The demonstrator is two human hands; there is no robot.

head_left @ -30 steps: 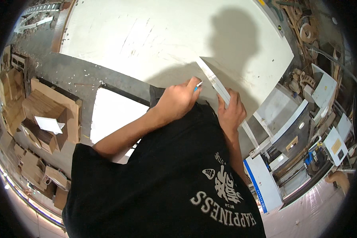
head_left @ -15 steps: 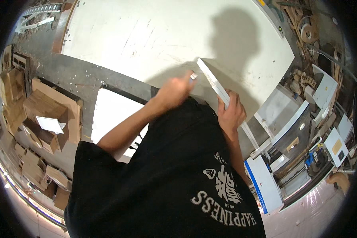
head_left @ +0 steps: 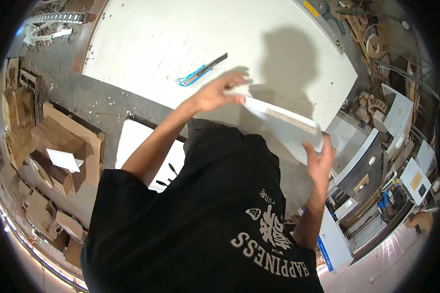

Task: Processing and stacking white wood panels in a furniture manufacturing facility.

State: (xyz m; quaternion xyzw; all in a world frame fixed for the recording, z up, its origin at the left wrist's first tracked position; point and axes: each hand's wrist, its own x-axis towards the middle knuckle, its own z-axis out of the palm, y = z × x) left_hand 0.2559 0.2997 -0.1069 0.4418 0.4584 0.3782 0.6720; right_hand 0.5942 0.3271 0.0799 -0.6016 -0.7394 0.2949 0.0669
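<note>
A white board (head_left: 283, 132) is tilted in front of me over the near edge of a white worktable (head_left: 146, 39), its narrow edge turned up and a rough tan strip along it. My right hand (head_left: 320, 161) grips the board's right end between thumb and fingers. At its left corner is my left hand (head_left: 215, 95), fingers spread apart and thumb tip at the corner; whether it presses there is hard to tell. A blue utility knife (head_left: 202, 71), blade out, lies on the tabletop just beyond the left hand.
A metal level (head_left: 322, 22) lies along the table's far right edge. Cardboard boxes (head_left: 66, 141) stand on the floor at left. A white panel (head_left: 132, 139) is below my left forearm. Wood offcuts, a tape roll (head_left: 374, 45) and panels crowd the right side.
The board has swung from steeply slanted to flatter, its face now showing. My right hand moved right along with it. The knife now lies on the table; my left hand's fingers have opened.
</note>
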